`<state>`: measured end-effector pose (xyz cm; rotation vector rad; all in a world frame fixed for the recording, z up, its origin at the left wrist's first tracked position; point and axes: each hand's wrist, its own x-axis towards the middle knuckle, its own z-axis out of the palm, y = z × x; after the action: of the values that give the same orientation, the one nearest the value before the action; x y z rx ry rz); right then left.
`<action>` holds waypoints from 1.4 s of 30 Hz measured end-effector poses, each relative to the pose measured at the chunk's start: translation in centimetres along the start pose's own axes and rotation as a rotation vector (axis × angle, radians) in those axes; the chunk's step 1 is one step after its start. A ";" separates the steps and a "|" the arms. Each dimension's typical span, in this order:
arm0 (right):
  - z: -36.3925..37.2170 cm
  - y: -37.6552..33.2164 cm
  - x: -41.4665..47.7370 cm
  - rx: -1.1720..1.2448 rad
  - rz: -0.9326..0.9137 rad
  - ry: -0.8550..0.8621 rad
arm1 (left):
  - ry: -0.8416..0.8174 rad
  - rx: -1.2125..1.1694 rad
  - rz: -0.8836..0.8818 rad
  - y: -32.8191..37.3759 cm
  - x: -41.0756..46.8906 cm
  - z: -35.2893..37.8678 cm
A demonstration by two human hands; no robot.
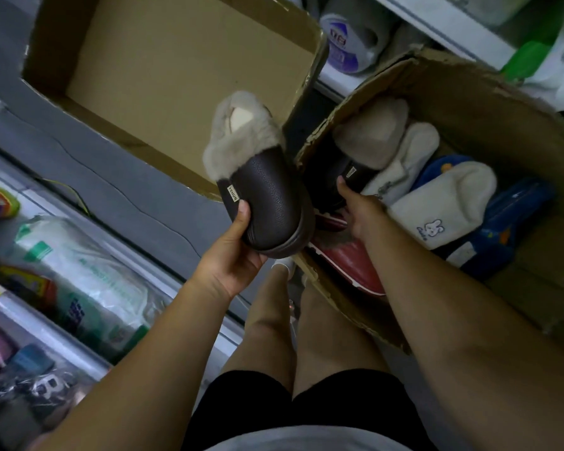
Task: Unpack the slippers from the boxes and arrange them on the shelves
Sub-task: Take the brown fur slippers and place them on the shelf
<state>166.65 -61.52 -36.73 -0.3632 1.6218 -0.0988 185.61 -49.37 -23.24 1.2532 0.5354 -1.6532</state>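
left hand (232, 255): you grip the brown slipper (267, 203) near frame centre; thumb curled onto its side just below the tan label, fingers wrapped under the sole, out of sight
brown slipper: dark grained upper, grey-beige fur lining; toe toward 6 o'clock, fur opening toward 12; held up in the air, overlapping the near rim of the left box (176, 76) in this view
right hand (362, 213): at 3 o'clock of the held slipper, reaching into the right box (469, 92); thumb pressed on the upper of the second brown slipper (336, 177) beside its label, fingers tucked under its toe edge, tips hidden
second brown slipper: inside the right box at its 9 o'clock corner, partly hidden behind the held one
right box: torn cardboard rim, sits at 2 to 3 o'clock of frame
box contents: beige plush slipper (372, 131) at 12 o'clock of your right hand; white slipper (407, 157) just beside it; white rabbit slipper (443, 203) at 3 o'clock of the hand; blue slippers (515, 203) beyond that; red slipper (352, 265) below your wrist at 6 o'clock
left box: open, at 11 o'clock of frame
shelves: one at 8 o'clock with wrapped packages (79, 271); another at 1 o'clock with a white and purple bottle (349, 37)
legs: 6 o'clock, black shorts (290, 418)
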 end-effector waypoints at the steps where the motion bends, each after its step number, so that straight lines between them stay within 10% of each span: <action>1: 0.2 -0.3 0.0 0.009 -0.006 0.006 | -0.011 -0.007 -0.005 0.0 0.2 -0.2; 15: -0.8 0.8 -0.8 0.313 0.067 -0.032 | 0.032 -0.053 -0.033 0.3 -0.5 -0.4; 31: -6.9 3.2 -19.3 0.189 -0.470 0.070 | 0.142 0.248 0.232 0.3 -8.7 2.5; 42: -5.5 1.4 -29.9 0.439 -0.683 0.056 | -0.080 0.540 0.402 5.4 -14.5 5.8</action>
<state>162.24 -52.31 -8.08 -0.5585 1.4195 -0.9711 187.76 -50.18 -6.90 1.5466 -0.2281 -1.5338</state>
